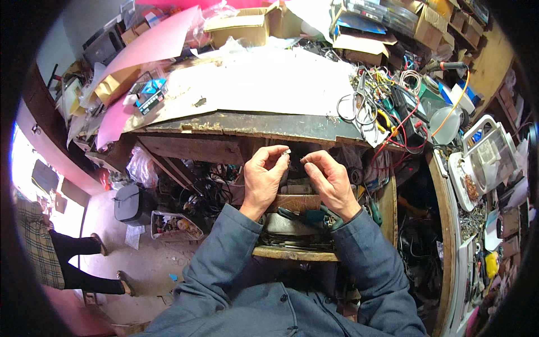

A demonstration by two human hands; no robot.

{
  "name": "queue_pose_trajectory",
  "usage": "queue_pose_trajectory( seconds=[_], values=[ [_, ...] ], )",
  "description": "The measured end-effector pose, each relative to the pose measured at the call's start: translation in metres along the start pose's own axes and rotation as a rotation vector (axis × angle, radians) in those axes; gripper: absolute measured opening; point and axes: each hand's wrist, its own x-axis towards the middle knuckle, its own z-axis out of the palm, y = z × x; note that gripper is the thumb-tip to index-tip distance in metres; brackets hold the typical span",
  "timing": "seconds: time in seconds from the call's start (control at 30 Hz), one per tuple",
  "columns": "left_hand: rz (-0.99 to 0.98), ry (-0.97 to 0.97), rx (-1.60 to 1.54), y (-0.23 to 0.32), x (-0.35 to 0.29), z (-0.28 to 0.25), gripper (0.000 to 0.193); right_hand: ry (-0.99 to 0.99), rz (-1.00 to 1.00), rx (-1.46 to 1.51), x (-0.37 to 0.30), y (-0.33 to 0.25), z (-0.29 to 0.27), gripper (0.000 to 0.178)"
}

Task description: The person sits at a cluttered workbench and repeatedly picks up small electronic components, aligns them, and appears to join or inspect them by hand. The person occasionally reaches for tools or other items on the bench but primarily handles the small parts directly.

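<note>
Thumb and forefinger of my left hand point(264, 178) pinch a small shiny metal piece point(287, 151), too small to name more exactly. A short gap to its right, my right hand point(332, 182) has its thumb and fingers closed in a pinch; whatever sits between the tips, if anything, is too small to make out. Both hands are raised over an open wooden drawer point(297, 254) below the bench edge. Inside the drawer, under my hands, lie dark-handled pliers point(306, 216) and other tools, partly hidden by my right wrist and sleeve.
A workbench point(258, 126) with a white sheet on top spans the front. Tangled wires point(370, 104) lie at its right; cardboard boxes point(238, 28) stand behind. On the right are a parts case point(488, 154) and loose hardware. A bin point(132, 203) and a person point(62, 247) are at left.
</note>
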Motion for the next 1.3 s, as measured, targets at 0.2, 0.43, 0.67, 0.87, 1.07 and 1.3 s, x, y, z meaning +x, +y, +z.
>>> queue_pose_trajectory(
  seconds=[0.2,0.43,0.67,0.87,1.07,1.3],
  values=[
    [-0.11,-0.063,-0.062,-0.005,-0.002,0.0,0.017,0.037,-0.1,-0.196,0.002,0.003,0.003,0.014],
    [-0.115,-0.115,-0.057,-0.007,-0.006,0.002,0.018,0.021,-0.063,-0.231,0.003,-0.004,0.002,0.011],
    [-0.162,-0.132,-0.105,-0.005,-0.007,0.002,0.021,-0.011,-0.05,-0.268,0.003,-0.007,0.001,0.009],
    [-0.2,-0.136,-0.215,-0.006,-0.005,0.003,0.019,0.011,-0.092,-0.246,0.003,-0.002,0.002,0.009],
    [-0.207,-0.145,-0.193,-0.005,-0.005,0.001,0.019,-0.006,-0.079,-0.296,0.003,-0.001,0.001,0.01],
    [-0.172,-0.162,-0.185,-0.003,-0.007,0.0,0.018,0.009,-0.064,-0.291,0.002,-0.006,0.002,0.009]
  ],
)
